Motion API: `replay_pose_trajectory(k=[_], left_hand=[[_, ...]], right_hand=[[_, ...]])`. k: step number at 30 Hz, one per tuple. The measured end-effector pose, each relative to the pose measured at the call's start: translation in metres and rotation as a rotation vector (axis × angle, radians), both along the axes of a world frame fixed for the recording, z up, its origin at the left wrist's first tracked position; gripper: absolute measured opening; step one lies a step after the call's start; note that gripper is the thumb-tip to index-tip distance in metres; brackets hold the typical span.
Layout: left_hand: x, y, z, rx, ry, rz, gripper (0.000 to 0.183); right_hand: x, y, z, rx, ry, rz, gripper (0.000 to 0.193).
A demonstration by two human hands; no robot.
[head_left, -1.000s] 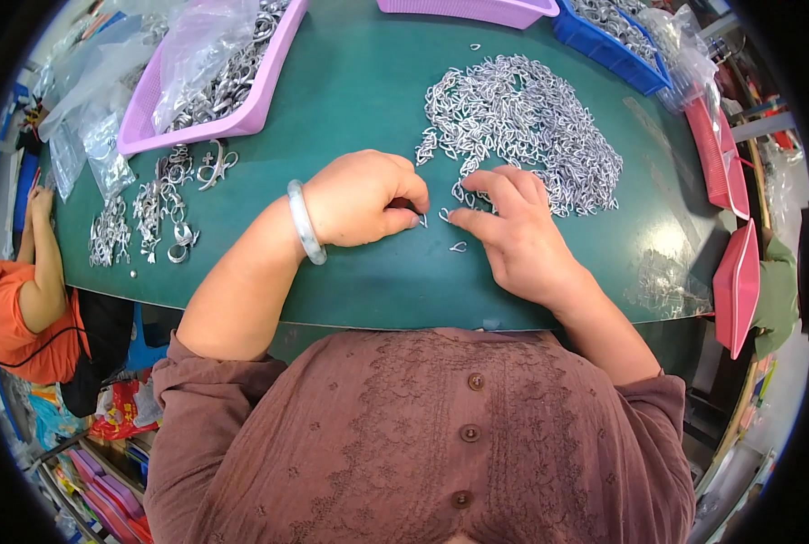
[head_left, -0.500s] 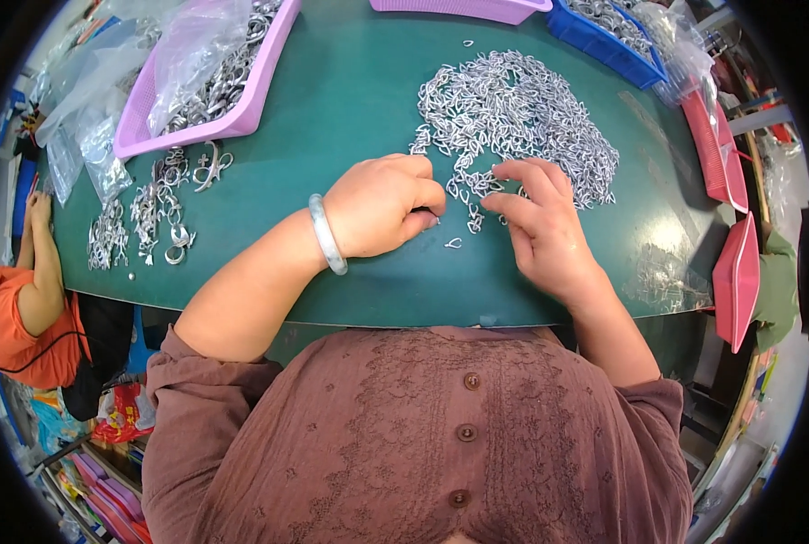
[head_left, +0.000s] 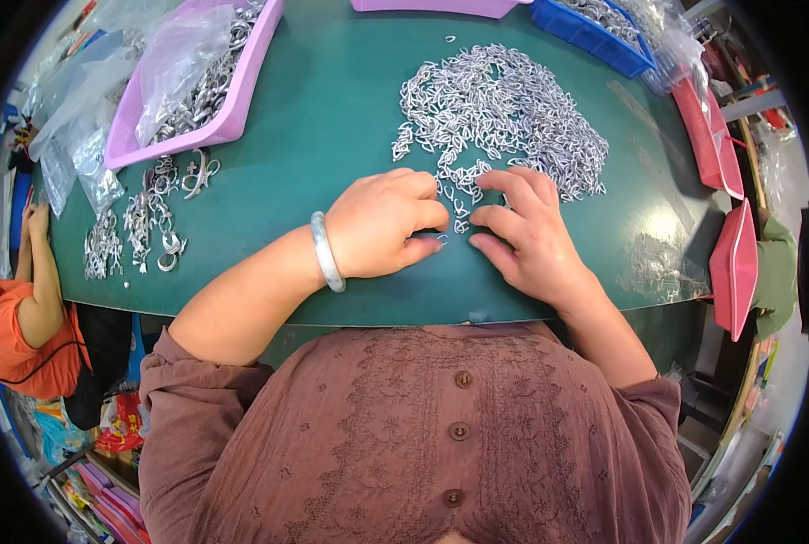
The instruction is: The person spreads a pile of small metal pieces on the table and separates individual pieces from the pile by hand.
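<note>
1. Reaching the loose silver link (head_left: pixel 441 238), the left hand (head_left: pixel 382 227) has shifted nearer it within the last half second, so the piece now seems pinchable.
2. Its fingers curl toward the thumb; whether they grip cannot be told.
3. The right hand (head_left: pixel 535 240) is half open, fingertips just beside a trail of links (head_left: pixel 460 216).
4. The link pile (head_left: pixel 506 118) lies farther back, right of centre on the green worktop (head_left: pixel 332 100).

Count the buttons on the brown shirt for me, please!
3, down the shirt: the top button, the middle button just below it, and the bottom button near the picture's lower edge. More may be out of view.
</note>
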State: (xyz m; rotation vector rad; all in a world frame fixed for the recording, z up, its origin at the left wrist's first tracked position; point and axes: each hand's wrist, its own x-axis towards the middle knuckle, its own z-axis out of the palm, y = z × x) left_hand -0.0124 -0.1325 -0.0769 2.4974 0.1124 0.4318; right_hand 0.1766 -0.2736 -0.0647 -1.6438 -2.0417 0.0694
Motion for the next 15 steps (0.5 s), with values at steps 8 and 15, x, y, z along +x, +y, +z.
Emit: replay_pose_trajectory(k=[8,15], left_hand=[[0.002,-0.004,-0.001,-0.038,-0.004,0.03,0.015],[0.011,-0.014,-0.005,-0.015,-0.041,0.113,0.021]], right_hand=[[-0.002,0.001,-0.004,-0.003,0.005,0.04,0.015],[-0.007,0.002,-0.009,0.044,0.049,-0.003,0.014]])
